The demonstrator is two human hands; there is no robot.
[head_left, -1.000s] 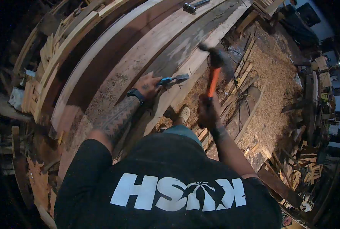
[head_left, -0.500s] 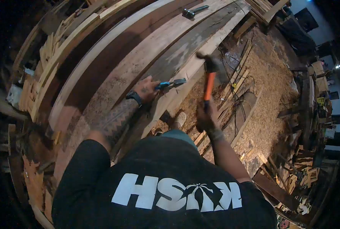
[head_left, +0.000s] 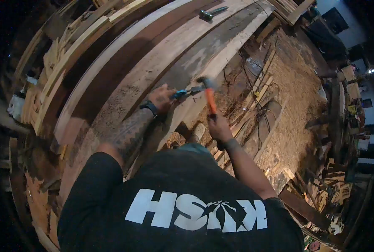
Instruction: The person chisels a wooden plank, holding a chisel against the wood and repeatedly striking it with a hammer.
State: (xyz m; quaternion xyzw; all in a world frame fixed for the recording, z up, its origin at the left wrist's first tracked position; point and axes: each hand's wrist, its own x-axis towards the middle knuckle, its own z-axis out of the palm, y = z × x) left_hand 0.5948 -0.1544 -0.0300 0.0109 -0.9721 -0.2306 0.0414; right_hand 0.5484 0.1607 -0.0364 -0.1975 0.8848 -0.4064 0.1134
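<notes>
My left hand (head_left: 161,99) is closed around the blue handle of a chisel (head_left: 179,94), and its metal blade points right over the pale edge of a wooden board (head_left: 214,67). Into my right hand (head_left: 219,128) fits the orange grip of a claw hammer (head_left: 211,101). The dark hammer head, slightly blurred, is close beside the chisel's blade end; whether they touch I cannot tell. Higher up on the planks lies another metal tool (head_left: 212,13) with a dark handle, apart from both hands.
Long curved planks (head_left: 111,59) stretch across the left and top. Wood shavings (head_left: 296,105) cover the floor at right, with a dark cable (head_left: 260,111) among timber strips. Scrap wood (head_left: 334,185) is piled at lower right. A shoe (head_left: 198,131) shows below the board.
My right hand has swung the hammer left and down, bringing its head to the chisel's blade end. My left hand and the chisel have stayed nearly in place.
</notes>
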